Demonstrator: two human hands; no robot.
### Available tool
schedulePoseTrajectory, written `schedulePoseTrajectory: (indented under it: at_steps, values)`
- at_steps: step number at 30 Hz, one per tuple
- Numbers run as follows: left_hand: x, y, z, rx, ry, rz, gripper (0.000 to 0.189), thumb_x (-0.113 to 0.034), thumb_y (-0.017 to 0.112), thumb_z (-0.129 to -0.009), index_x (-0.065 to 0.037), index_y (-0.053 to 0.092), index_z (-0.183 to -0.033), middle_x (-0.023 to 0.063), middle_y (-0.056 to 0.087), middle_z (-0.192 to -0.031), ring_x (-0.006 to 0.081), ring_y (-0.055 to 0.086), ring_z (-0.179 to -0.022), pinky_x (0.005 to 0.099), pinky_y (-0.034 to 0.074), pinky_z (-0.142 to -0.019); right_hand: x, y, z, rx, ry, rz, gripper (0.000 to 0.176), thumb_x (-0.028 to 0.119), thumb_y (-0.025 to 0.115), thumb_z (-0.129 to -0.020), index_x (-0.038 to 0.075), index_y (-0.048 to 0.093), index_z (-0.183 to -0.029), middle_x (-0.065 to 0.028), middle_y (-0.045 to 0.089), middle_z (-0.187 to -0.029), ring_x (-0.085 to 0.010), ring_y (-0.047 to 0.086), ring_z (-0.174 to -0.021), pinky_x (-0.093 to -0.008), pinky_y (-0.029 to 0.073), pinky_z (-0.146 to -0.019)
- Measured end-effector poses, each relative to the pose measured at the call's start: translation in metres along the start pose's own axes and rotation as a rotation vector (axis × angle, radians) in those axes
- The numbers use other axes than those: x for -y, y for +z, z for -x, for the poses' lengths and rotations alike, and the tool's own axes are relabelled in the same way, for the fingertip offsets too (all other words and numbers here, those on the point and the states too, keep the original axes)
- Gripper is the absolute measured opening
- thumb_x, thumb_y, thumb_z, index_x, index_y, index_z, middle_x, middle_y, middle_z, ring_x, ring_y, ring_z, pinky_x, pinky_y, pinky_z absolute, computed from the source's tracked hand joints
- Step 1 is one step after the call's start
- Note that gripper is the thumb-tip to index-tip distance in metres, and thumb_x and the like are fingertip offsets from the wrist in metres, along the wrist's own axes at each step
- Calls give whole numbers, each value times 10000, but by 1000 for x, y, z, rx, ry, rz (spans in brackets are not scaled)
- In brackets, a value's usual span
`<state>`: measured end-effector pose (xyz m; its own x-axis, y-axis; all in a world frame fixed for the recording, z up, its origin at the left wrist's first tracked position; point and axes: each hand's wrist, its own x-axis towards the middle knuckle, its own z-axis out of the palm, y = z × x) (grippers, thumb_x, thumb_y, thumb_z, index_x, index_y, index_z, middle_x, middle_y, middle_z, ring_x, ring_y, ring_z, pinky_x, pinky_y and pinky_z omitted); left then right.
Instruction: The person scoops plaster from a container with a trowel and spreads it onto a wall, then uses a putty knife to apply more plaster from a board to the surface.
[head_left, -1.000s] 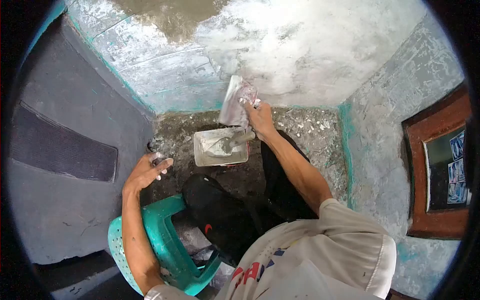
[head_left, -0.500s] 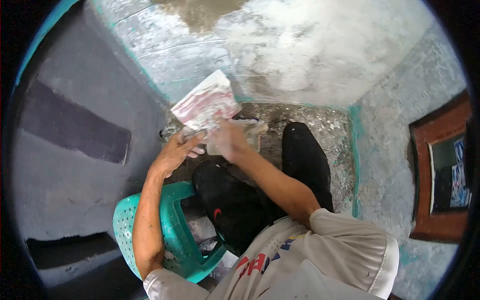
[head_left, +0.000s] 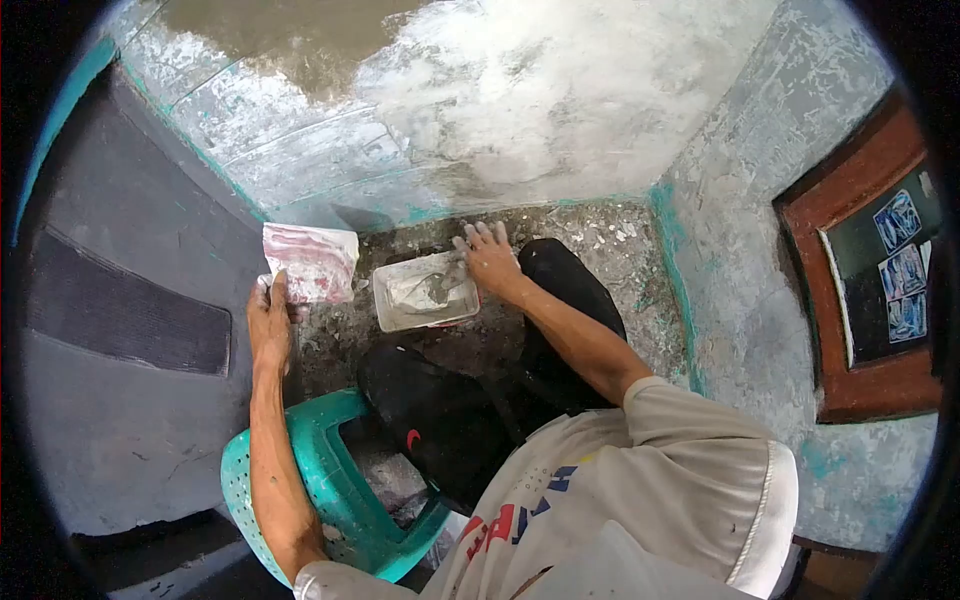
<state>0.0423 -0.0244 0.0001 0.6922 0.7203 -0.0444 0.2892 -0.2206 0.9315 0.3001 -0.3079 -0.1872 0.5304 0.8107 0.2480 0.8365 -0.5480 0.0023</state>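
A flat rectangular sheet (head_left: 315, 262), white with reddish smears, is gripped at its lower left corner by my left hand (head_left: 268, 318), thumb on top. To its right, a shallow whitish tray (head_left: 385, 306) rests on the dirty floor with pale paste (head_left: 425, 292) inside. My right hand (head_left: 487, 257) is over the tray's right edge with its whitened fingers spread and nothing visible in them. Whether it touches the tray is unclear.
A green plastic chair (head_left: 320, 465) is beside my left arm. Ahead stands a patchy white and grey wall (head_left: 520, 110). A dark panel (head_left: 140, 400) is at left, and a brown wooden frame (head_left: 835, 385) hangs on the right wall. Debris (head_left: 640, 270) covers the floor.
My left hand and the sheet have moved left and away from my right hand. My right hand has moved right and up, its fingers now spread. The tray is now uncovered.
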Motion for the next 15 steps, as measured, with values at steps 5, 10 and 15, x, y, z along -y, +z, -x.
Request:
schedulePoseTrajectory:
  at_steps: [5, 10, 15]
  values:
    - [-19, 1, 11, 42, -32, -50, 352, -361, 624, -1051, -13, 662, -1085, 32, 664, -833, 108, 645, -680, 261, 490, -542, -13, 37, 23, 238, 19, -27, 535, 312, 630, -954, 66, 574, -1425, -173, 623, -1350, -350, 543, -1308, -614, 366, -1095]
    - [-7, 0, 5, 137, -39, 93, 308, -280, 687, -1017, -4, 668, -1152, 51, 699, -892, 117, 688, -749, 262, 561, -603, 6, 33, 26, 153, 8, -131, 297, 167, 629, -912, 37, 735, -1158, -189, 660, -1220, -356, 589, -1202, -551, 455, -985]
    - [2, -8, -3, 140, -61, -49, 244, -220, 750, -971, -10, 714, -1088, 38, 712, -904, 132, 668, -750, 273, 542, -663, 14, 60, 32, 141, -56, -191, 294, 204, 648, -874, 25, 735, -1091, -227, 648, -1259, -364, 616, -1185, -511, 467, -919]
